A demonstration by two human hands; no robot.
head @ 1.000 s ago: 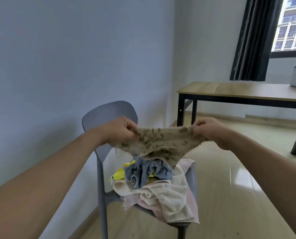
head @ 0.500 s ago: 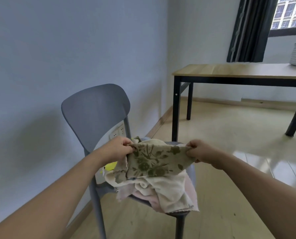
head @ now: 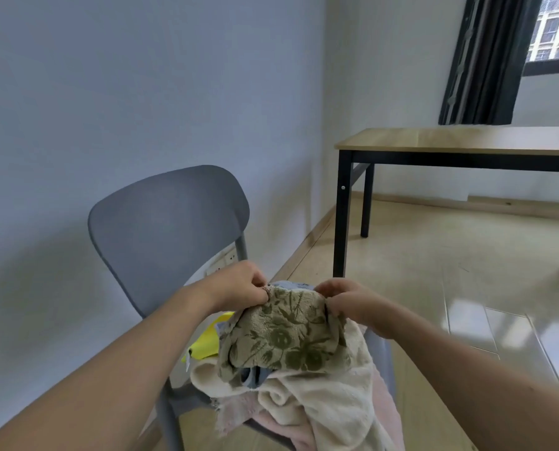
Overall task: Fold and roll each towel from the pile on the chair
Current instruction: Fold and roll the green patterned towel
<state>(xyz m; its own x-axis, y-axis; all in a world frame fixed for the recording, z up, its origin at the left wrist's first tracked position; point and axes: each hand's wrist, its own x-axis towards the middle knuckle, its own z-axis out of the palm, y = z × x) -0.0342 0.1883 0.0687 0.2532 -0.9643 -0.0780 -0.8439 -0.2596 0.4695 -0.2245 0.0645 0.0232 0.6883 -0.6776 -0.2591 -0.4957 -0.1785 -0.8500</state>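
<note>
A beige towel with a green flower print (head: 283,336) lies draped over the pile on the grey chair (head: 171,219). My left hand (head: 242,286) pinches its far left corner and my right hand (head: 346,299) pinches its far right corner, the two hands close together. Under it lie a cream towel (head: 330,395), a pink towel (head: 271,421), a yellow cloth (head: 206,345) and a bit of blue-grey cloth (head: 253,375). The chair seat is mostly hidden by the pile.
The chair stands against a pale blue wall (head: 141,92). To the right stands a wooden table with black legs (head: 450,141). A dark curtain (head: 486,56) hangs by the window. Glossy pale floor (head: 466,304) spreads to the right.
The floral towel was held up stretched in the air; my hands have lowered it onto the pile and moved closer together, still pinching its corners.
</note>
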